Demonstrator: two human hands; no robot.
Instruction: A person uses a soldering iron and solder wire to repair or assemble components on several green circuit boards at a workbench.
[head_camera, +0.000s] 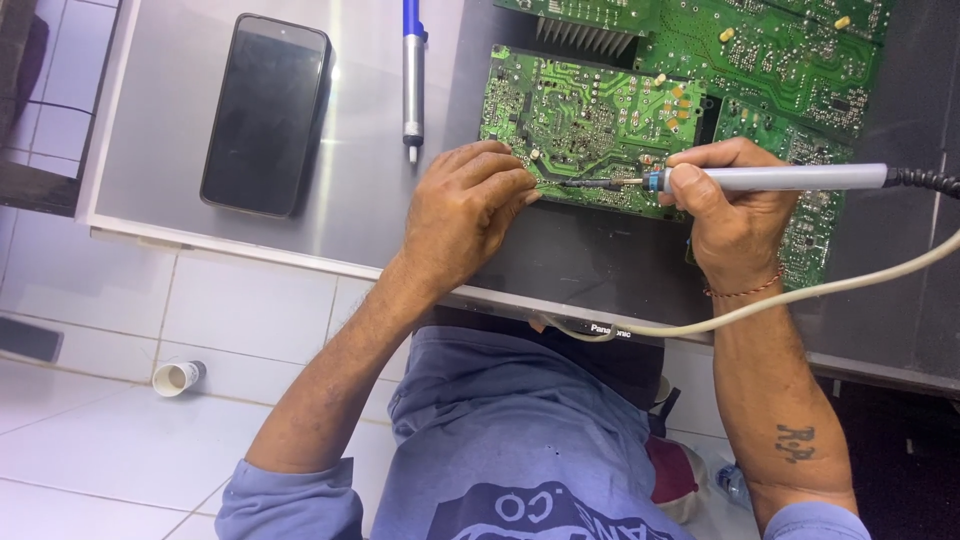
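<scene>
Head view, only view. Right hand (735, 215) is closed around a grey pen-shaped soldering iron (770, 179), barrel lying roughly level, dark tip pointing left onto the near edge of the green printed circuit board (590, 125). Its black strain relief and cream-coloured cable (850, 285) trail off to the right and loop back along the near table edge.

Left hand (465, 210) rests at the board's near left corner, fingers curled and pinched right at the iron tip; likely feeding thin solder wire or steadying a part, too small to tell which. So left is closed, contents unclear.

The green board lies on a black panel (570, 265), solder side up, with a second larger green circuit board (790, 60) far and right, touching or just beside it.

Left on the silver metal tabletop (160, 120): black smartphone (265, 115), face up, well apart from the hands. A blue and silver desoldering pump (412, 75) lies between phone and board, tip toward the near side.

On the white tiled floor (90, 430), near left, a small white paper cup (178, 377) lies on its side.

Step in hand, as judged: heating a joint at the board's near edge. Next move calls for a steady tip on that one pad without bridging neighbours.
</scene>
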